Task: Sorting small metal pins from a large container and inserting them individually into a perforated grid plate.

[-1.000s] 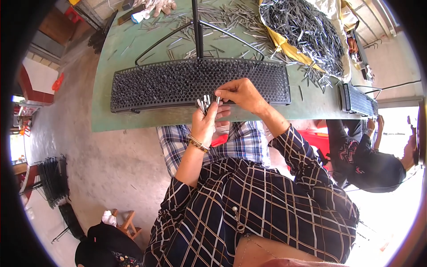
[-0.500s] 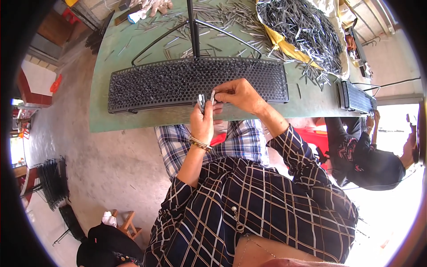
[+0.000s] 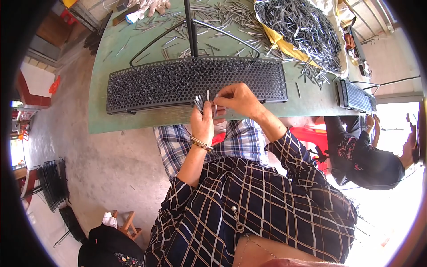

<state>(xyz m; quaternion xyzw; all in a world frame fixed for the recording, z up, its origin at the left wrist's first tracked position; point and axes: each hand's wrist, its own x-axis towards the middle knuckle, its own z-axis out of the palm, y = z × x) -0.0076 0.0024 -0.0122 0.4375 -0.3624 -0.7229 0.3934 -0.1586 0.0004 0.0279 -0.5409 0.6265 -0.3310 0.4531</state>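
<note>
A bunch of thin grey metal strips [image 3: 198,101] sticks up from my left hand [image 3: 203,127], which is closed round them. One strip stands a little higher than the others. My right hand [image 3: 243,101] is beside it, thumb and forefinger pinched on a single thin metal strip [image 3: 216,107]. Both hands are over the near edge of a long black perforated rack [image 3: 267,82], which lies on the green table. Dark strip ends [image 3: 142,86] fill many holes on its left and middle; toward the right, holes show open.
Loose strips [image 3: 227,20] lie scattered over the green table [image 3: 100,100]. A large open sack [image 3: 278,38] at the far right holds a heap of strips. Gloves [image 3: 153,6] rest at the far left. On the right, another person [image 3: 373,164] has hands near a second rack [image 3: 356,98].
The strips in my left hand have fanned apart, one now standing higher. My right hand has shifted slightly down, still pinching. The rack appears slightly further left in view.
</note>
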